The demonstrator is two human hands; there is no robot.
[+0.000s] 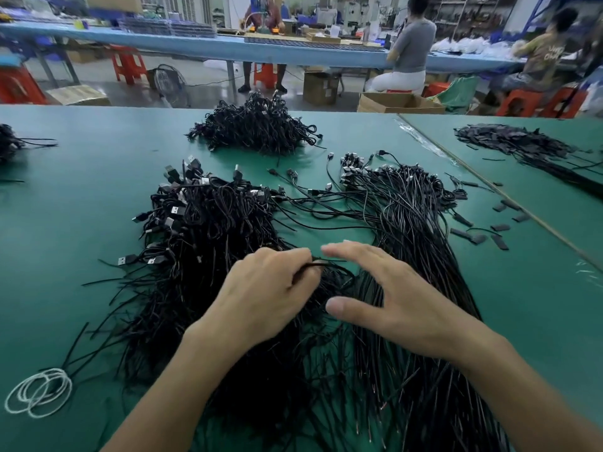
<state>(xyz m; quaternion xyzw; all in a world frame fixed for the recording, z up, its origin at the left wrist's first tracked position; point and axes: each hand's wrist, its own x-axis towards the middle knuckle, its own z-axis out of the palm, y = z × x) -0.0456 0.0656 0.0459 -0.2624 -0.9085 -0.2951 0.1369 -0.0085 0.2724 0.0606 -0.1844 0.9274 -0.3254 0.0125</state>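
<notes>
Left hand (265, 291) pinches one cable (330, 263) just above the pile (202, 223) beneath it; right hand (391, 295), fingers spread, hovers just beside. Likely the picking-out step; next, the right hand must catch the cable's free end.

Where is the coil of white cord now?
In the head view, the coil of white cord lies on the green table, near left, beside the loose ends of the black cable heap.

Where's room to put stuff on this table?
Bare table left of the plug pile, above the white string loops, and before the far heap. Crowded where the left hand pinches a cable, by the right hand and straight bundle.
</notes>
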